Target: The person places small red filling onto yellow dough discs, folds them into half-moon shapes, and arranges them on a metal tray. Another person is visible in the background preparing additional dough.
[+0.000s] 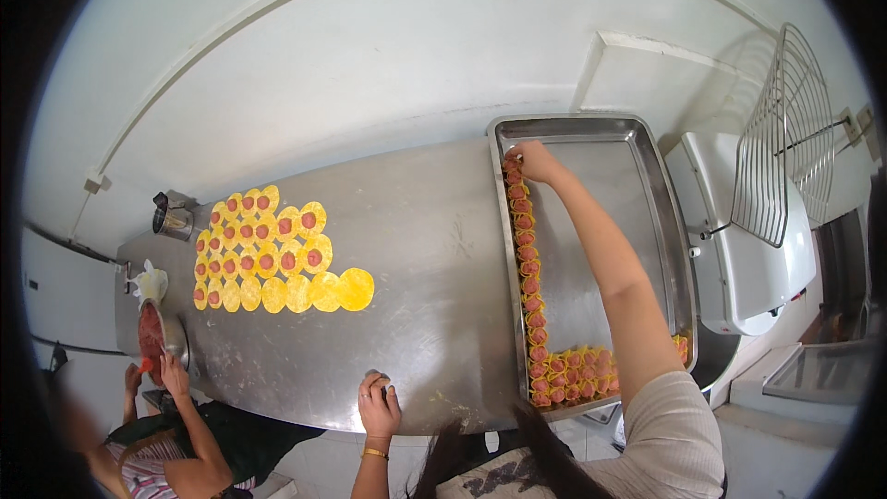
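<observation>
My right hand point(533, 164) reaches into the far left corner of a deep metal tray point(601, 249). Its fingers are closed around an open-topped meat dumpling point(512, 169) at the end of a row. That row of yellow-wrapped dumplings point(529, 285) runs along the tray's left wall. More dumplings point(582, 371) fill the near side, partly hidden by my right arm. At the front edge of the steel table point(434, 222), my left hand point(379, 407) is curled, with something small and dark at its fingertips that I cannot make out.
Round yellow wrappers point(356, 289) lie in rows on the table's left, many topped with meat. A co-worker's hands point(173, 376) work at a bowl of meat filling point(151, 337). A metal cup point(173, 219) stands at the back left. Right of the tray are a white appliance point(739, 231) and wire rack point(785, 139).
</observation>
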